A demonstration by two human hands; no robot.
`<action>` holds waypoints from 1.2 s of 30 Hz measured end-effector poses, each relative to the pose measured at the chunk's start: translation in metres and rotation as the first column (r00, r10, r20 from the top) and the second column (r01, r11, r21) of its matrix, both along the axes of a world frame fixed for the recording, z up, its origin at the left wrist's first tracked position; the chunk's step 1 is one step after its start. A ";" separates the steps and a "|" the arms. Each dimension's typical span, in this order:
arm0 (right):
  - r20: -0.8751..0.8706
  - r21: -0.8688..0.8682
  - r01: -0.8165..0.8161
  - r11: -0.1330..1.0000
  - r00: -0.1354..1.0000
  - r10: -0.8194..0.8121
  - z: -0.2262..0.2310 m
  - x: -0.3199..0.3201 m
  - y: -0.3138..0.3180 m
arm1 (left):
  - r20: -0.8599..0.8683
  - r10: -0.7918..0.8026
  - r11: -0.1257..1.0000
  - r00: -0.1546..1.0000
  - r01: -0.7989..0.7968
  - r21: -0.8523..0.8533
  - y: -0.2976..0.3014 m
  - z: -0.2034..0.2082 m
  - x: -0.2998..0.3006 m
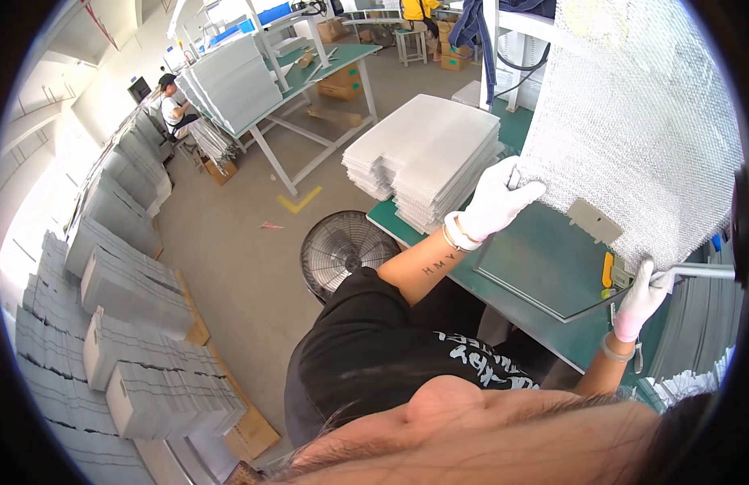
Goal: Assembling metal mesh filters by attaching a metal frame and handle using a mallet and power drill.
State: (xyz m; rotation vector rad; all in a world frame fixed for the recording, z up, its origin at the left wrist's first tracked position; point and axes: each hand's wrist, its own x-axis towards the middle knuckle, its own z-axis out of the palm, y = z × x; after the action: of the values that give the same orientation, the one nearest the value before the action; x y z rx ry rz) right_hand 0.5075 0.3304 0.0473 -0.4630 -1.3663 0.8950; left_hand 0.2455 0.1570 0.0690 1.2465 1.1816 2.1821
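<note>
A large silvery mesh panel (641, 113) is held up, tilted, over the green table. My left hand (500, 198), in a white glove, pinches its lower left edge between thumb and fingers. My right hand (643, 301), also gloved, is closed on the lower right corner. A beige-grey plate with small holes (595, 220) shows at the panel's lower edge; whether it is attached cannot be told. Beneath lies a dark, flat rectangular plate (544, 267) on the table. A yellow-handled tool (608, 269) lies close to my right hand.
A stack of notched mesh panels (427, 137) stands on the green table (520, 319) to the left. A black floor fan (350, 255) is beside my left elbow. Stacked grey panels (140, 299) line the left side. A person (174, 109) sits by another table (334, 61) farther back.
</note>
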 end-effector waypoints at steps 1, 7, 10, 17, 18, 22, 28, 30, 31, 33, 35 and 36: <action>-0.044 -0.049 -0.091 0.995 0.995 0.089 0.004 -0.004 -0.001 | 0.000 0.004 1.000 1.000 -0.004 -0.004 -0.005 -0.001 0.002; 0.342 -0.026 -0.101 0.995 0.934 0.104 -0.097 0.013 0.010 | -0.203 0.108 0.946 0.973 -0.163 -0.280 -0.012 -0.093 0.003; 0.383 -0.217 -0.124 0.968 0.902 0.201 -0.131 0.029 -0.015 | -0.183 -0.017 0.914 0.983 -0.059 -0.401 -0.021 -0.128 -0.001; 0.212 0.016 -0.122 0.992 0.970 0.116 -0.021 0.030 -0.003 | -0.148 -0.130 0.980 0.980 0.104 -0.167 -0.028 -0.009 -0.023; 0.149 -0.046 -0.160 0.986 0.975 0.166 -0.006 0.025 -0.001 | -0.066 -0.129 0.991 0.989 0.127 -0.033 -0.020 0.007 -0.017; 0.106 -0.019 -0.146 0.989 0.983 0.147 0.007 0.016 -0.005 | -0.321 0.157 0.934 0.934 -0.246 -0.259 -0.006 0.000 -0.026; 0.042 -0.016 -0.252 0.968 0.967 0.252 0.006 0.018 -0.023 | -0.146 -0.022 0.990 0.989 0.041 0.133 -0.013 -0.020 -0.009; 0.060 -0.014 -0.349 0.937 0.935 0.350 -0.006 0.020 -0.021 | -0.134 -0.020 0.996 0.991 0.032 0.088 -0.015 -0.034 -0.014; 0.095 -0.007 -0.296 0.955 0.951 0.296 -0.002 0.016 -0.026 | -0.131 -0.005 0.999 0.991 0.012 0.049 -0.014 -0.042 -0.015; 0.134 -0.088 -0.266 0.960 0.952 0.276 -0.028 0.016 -0.021 | -0.089 -0.041 0.999 0.995 0.042 0.014 -0.012 -0.061 -0.012; 0.156 -0.126 -0.272 0.954 0.944 0.290 -0.051 0.016 -0.018 | -0.110 -0.028 0.994 0.994 0.015 -0.110 -0.014 -0.090 -0.017; 0.144 -0.161 -0.289 0.944 0.939 0.312 -0.056 0.014 -0.019 | -0.107 -0.032 0.994 0.994 0.020 -0.112 -0.015 -0.090 -0.017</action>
State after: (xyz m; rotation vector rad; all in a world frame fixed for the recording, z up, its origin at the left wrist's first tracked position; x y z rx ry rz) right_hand 0.5211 0.3112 -0.0088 -0.4489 -1.5629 1.2305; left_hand 0.2280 0.1416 -0.0214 1.3399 1.3025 2.0231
